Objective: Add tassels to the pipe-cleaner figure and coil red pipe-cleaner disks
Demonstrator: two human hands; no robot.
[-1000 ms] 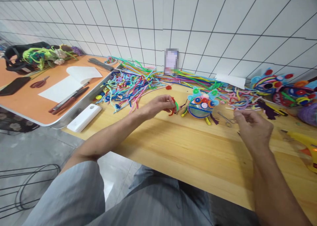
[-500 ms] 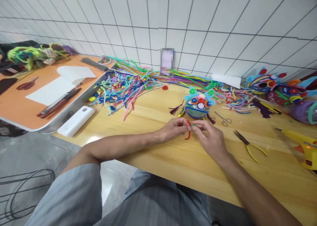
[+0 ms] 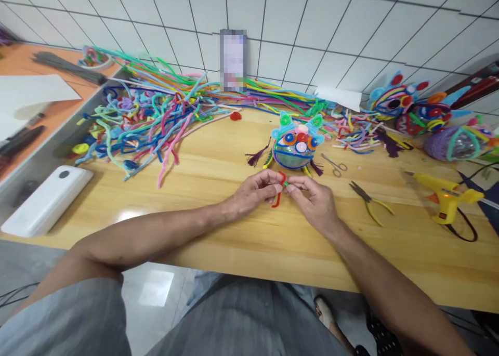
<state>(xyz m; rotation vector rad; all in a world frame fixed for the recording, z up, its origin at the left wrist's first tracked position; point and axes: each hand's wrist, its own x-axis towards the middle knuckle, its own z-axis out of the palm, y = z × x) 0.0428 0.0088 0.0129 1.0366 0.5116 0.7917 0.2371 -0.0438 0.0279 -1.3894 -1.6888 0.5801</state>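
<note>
Head camera view: at a wooden tabletop (image 3: 234,252), a person in a gray short-sleeved top is working with both bare hands close together, fingertips nearly meeting. The left hand (image 3: 253,192) is pinching a bent red pipe cleaner (image 3: 276,201) between thumb and fingers, its lower end hanging beneath the fingertips. The right hand (image 3: 317,200) is pinching at a small green piece (image 3: 286,184) beside the red one; whether the two pieces are joining, the view is not making clear. Both are sitting near the tabletop's middle, just in front of a clear, round-bodied creature figure (image 3: 294,159) that is wearing blue ears, button-like eyes and dark purple tassels. Small scissors (image 3: 334,163) are lying to the figure's right, with yellow-handled pliers (image 3: 367,199) resting nearer the person and a yellow glue gun (image 3: 446,195) standing farther right. Loose pipe cleaners (image 3: 140,127) are heaping up at left, near a white oblong case (image 3: 49,200). A blurred phone (image 3: 233,60) is leaning against the tiled wall (image 3: 288,13), and more decorated figures (image 3: 393,99) are crowding the far right.
</note>
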